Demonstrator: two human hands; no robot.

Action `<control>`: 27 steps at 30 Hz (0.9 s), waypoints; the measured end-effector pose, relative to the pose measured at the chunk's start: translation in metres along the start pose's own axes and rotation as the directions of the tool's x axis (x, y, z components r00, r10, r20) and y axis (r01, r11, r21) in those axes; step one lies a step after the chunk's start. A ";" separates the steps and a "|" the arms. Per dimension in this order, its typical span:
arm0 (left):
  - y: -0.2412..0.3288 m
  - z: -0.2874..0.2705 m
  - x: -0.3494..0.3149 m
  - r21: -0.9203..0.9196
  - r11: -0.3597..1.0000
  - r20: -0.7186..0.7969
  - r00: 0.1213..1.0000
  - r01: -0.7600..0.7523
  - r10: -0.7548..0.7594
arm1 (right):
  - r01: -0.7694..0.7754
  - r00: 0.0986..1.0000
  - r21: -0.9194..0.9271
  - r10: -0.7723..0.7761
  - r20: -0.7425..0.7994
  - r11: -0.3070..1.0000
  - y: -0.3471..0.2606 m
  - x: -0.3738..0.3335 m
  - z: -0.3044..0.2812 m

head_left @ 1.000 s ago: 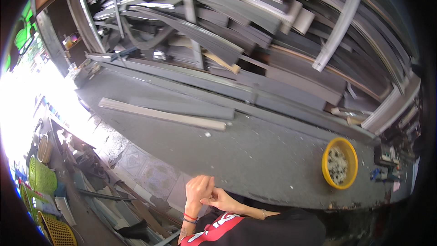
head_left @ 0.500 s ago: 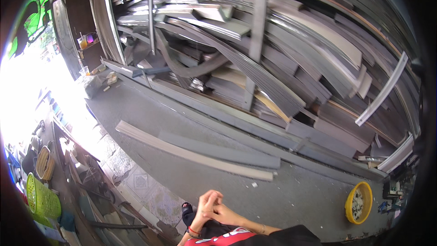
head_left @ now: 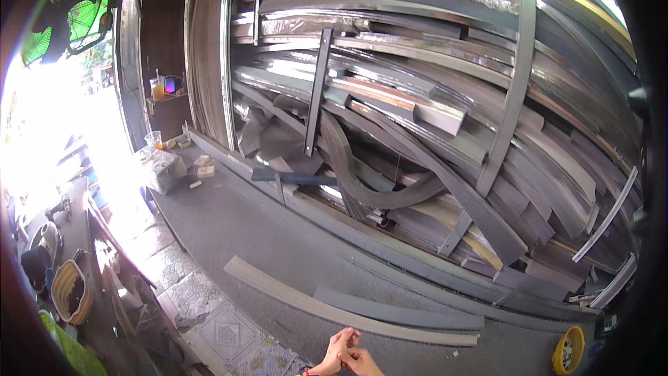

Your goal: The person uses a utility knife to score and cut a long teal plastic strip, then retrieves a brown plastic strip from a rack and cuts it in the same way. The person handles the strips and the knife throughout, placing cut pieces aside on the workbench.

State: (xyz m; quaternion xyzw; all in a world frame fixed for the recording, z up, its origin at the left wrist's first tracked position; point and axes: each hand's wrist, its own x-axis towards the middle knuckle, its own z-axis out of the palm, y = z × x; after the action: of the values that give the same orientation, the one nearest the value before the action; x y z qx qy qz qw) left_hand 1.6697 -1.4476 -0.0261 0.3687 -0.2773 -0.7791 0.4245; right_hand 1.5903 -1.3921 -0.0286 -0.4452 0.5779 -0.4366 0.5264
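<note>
Head view, looking down and outward. At the near edge the left hand [head_left: 336, 349] and the right hand [head_left: 362, 362] meet, fingers [head_left: 346, 338] pressed together against one another; nothing shows between them, and whether they pinch some small thing cannot be told. Just beyond the hands, on the grey work surface [head_left: 236, 226], lie two long flat strips: a pale strip [head_left: 334, 306] running from left to right, and a darker grey strip [head_left: 396, 310] on its far side, near it, touching or not unclear. Both lie flat and lengthwise, probably set within arm's reach.

Behind the surface, a rack of long grey profiles [head_left: 431, 132] fills the far side; the lengths are stacked roughly level, some sagging or bent, held back by upright bars [head_left: 316, 90], apparently to keep the stack from sliding forward.

Containers: a yellow round tub [head_left: 568, 351] at the near right holds small pale pieces, too small to identify; a woven basket [head_left: 68, 292] at the near left holds dark contents; a cup of orange drink [head_left: 157, 88] stands on a far-left shelf. A green fan [head_left: 62, 7] hangs at far left.
</note>
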 end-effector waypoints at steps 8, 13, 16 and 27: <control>-0.008 -0.033 0.025 0.247 0.963 0.429 0.903 -0.106 -0.010 | 0.106 0.991 0.016 -0.105 -0.079 0.994 -0.014 0.040 0.037; 0.000 -0.037 0.012 0.113 0.980 0.393 0.898 0.164 -0.196 | 0.138 0.982 0.022 -0.134 -0.135 0.990 -0.019 0.055 0.035; 0.008 -0.040 0.006 0.044 0.959 0.398 0.875 0.281 -0.275 | 0.166 0.972 0.018 -0.160 -0.172 0.986 -0.020 0.062 0.027; 0.028 -0.059 0.008 -0.038 0.886 0.415 0.814 0.463 -0.407 | 0.247 0.931 0.034 -0.227 -0.285 0.968 -0.019 0.051 0.022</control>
State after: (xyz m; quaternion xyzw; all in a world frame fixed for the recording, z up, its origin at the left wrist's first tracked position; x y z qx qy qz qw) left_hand 1.7275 -1.4756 -0.0417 0.2272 -0.2110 -0.9307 0.1942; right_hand 1.6106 -1.4468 -0.0230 -0.4274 0.5729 -0.5749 0.3983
